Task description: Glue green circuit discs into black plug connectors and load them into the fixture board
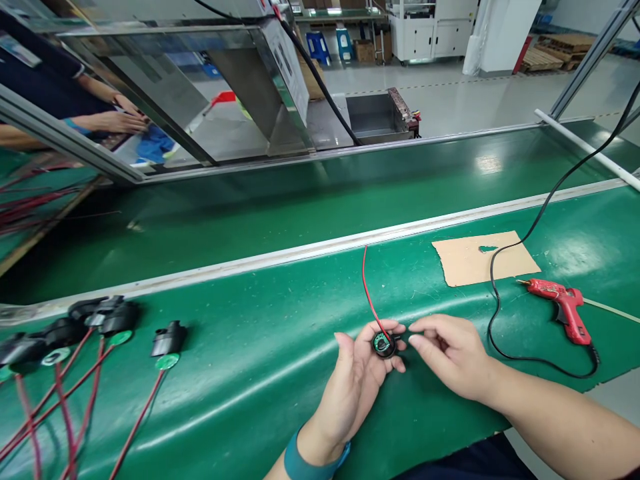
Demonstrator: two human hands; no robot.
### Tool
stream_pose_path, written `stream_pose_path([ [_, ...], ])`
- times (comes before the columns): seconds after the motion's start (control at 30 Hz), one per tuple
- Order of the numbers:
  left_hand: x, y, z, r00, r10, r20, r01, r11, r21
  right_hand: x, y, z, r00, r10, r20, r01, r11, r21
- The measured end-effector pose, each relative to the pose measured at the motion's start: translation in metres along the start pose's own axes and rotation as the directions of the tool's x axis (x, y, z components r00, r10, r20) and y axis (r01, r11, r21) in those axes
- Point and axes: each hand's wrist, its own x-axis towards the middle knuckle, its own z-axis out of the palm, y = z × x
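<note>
A small round black part (384, 344) with a green face rests in the fingers of my left hand (353, 377), which has its palm up and its thumb held apart. From the part a red wire (369, 290) rises toward the white strip. Just right of the part is my right hand (453, 353), its thumb and forefinger close together near the part's edge; whether anything tiny is between them is too small to tell. A teal band (313, 460) circles my left wrist.
Several black parts with green discs and red wires lie at left, one (169, 340) apart. At right are a red glue gun (565, 308), its black cable (543, 207) and cardboard (467, 261). A white strip (310, 250) borders the conveyor belt (280, 200). Another person's hands (123, 120) show upper left.
</note>
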Motion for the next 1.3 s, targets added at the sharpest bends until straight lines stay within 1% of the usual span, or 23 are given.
stream_pose_path([
  [0.1, -0.001, -0.003, 0.002, 1.0, -0.021, -0.002, 0.021, 0.999, -0.031, -0.003, 0.003, 0.012, 0.978, -0.206, 0.034, 0.208, 0.976, -0.066],
  [0.17, -0.003, -0.005, 0.004, 0.999, -0.038, 0.016, 0.039, 0.998, -0.042, -0.004, 0.005, 0.018, 0.962, -0.269, 0.048, 0.273, 0.952, -0.138],
  [0.27, -0.005, -0.009, 0.005, 0.998, -0.041, 0.049, 0.042, 0.999, -0.027, -0.004, 0.006, 0.022, 0.962, -0.256, 0.092, 0.271, 0.937, -0.22],
  [0.33, -0.006, -0.013, 0.002, 0.999, -0.015, 0.051, 0.015, 1.0, 0.0, -0.002, 0.003, 0.021, 0.968, -0.225, 0.115, 0.245, 0.947, -0.209],
  [0.37, -0.006, -0.015, 0.001, 0.999, 0.002, 0.048, -0.003, 1.0, 0.017, -0.001, 0.001, 0.02, 0.971, -0.211, 0.116, 0.229, 0.958, -0.175],
  [0.47, -0.006, -0.021, -0.005, 0.997, 0.062, 0.038, -0.065, 0.995, 0.081, 0.0, -0.006, 0.016, 0.986, -0.142, 0.086, 0.141, 0.99, 0.013],
  [0.53, -0.006, -0.023, -0.008, 0.996, 0.085, 0.036, -0.089, 0.988, 0.125, 0.0, -0.01, 0.012, 0.996, -0.078, 0.052, 0.071, 0.99, 0.125],
  [0.63, -0.005, -0.021, -0.008, 0.993, 0.116, 0.013, -0.117, 0.977, 0.18, -0.001, -0.007, 0.004, 0.997, 0.056, -0.055, -0.046, 0.985, 0.165],
  [0.7, -0.005, -0.019, -0.007, 0.989, 0.145, -0.011, -0.139, 0.969, 0.202, 0.001, 0.0, -0.004, 0.971, 0.195, -0.141, -0.164, 0.965, 0.202],
  [0.77, -0.005, -0.018, -0.006, 0.986, 0.166, -0.023, -0.157, 0.963, 0.217, 0.005, 0.008, -0.012, 0.921, 0.33, -0.206, -0.256, 0.913, 0.318],
  [0.83, -0.006, -0.018, -0.005, 0.983, 0.183, -0.025, -0.172, 0.957, 0.232, 0.011, 0.016, -0.018, 0.876, 0.414, -0.249, -0.283, 0.857, 0.431],
  [0.9, -0.006, -0.018, -0.006, 0.978, 0.207, -0.025, -0.195, 0.951, 0.24, 0.015, 0.021, -0.021, 0.853, 0.442, -0.276, -0.297, 0.847, 0.44],
  [0.97, -0.006, -0.019, -0.007, 0.973, 0.23, -0.018, -0.219, 0.944, 0.247, 0.017, 0.023, -0.02, 0.858, 0.445, -0.256, -0.342, 0.867, 0.362],
  [1.03, -0.006, -0.018, -0.008, 0.969, 0.246, -0.005, -0.237, 0.936, 0.259, 0.017, 0.023, -0.015, 0.874, 0.444, -0.197, -0.381, 0.878, 0.29],
  [1.1, -0.007, -0.017, -0.009, 0.969, 0.248, 0.004, -0.237, 0.921, 0.31, 0.014, 0.021, -0.009, 0.896, 0.421, -0.14, -0.376, 0.889, 0.262],
  [1.2, -0.007, -0.016, -0.009, 0.97, 0.245, 0.003, -0.217, 0.854, 0.473, 0.01, 0.016, -0.002, 0.947, 0.317, -0.061, -0.295, 0.927, 0.233],
  [1.3, -0.007, -0.019, -0.01, 0.955, 0.293, 0.034, -0.246, 0.726, 0.643, 0.006, 0.011, 0.003, 0.982, 0.186, 0.029, -0.188, 0.96, 0.206],
])
